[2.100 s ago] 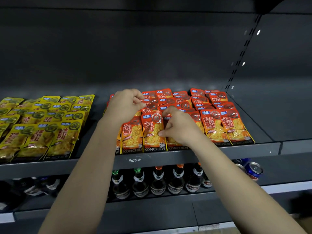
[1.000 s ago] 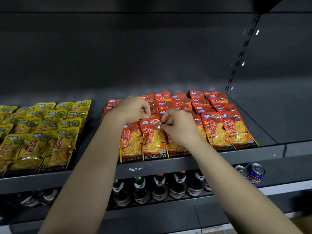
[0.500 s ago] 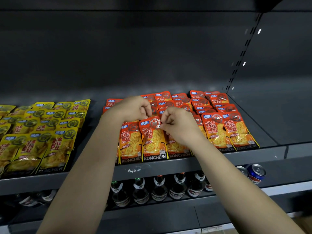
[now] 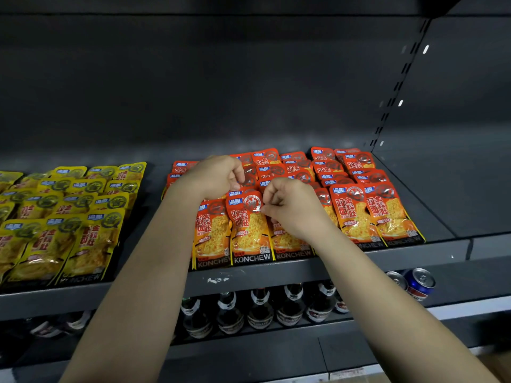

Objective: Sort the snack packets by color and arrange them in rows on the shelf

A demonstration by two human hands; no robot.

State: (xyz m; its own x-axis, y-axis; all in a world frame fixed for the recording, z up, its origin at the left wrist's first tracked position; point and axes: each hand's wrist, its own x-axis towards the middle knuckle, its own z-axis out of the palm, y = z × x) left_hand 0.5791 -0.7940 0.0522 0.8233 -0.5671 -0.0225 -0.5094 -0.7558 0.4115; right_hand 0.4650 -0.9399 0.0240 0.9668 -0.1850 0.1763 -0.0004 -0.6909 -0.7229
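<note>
Several red-orange snack packets (image 4: 356, 211) lie in overlapping rows on the right part of the dark shelf (image 4: 326, 268). Yellow packets (image 4: 83, 233) fill rows on the left part. My right hand (image 4: 290, 208) pinches the top right corner of one front-row red packet (image 4: 249, 230). My left hand (image 4: 215, 176), fingers curled, is at that packet's upper left, over the red packets behind; what its fingertips hold is hidden.
A bare strip of shelf separates the yellow and red groups. The shelf's right end (image 4: 431, 194) is bare. Below, dark glass bottles (image 4: 260, 310) stand in a row, with drink cans (image 4: 417, 283) to their right. A slotted upright (image 4: 398, 87) runs up the back wall.
Both hands have drawn closer together over the front-row red packet. The right hand has shifted from the packet beside it to this packet's top corner. The view has tilted slightly.
</note>
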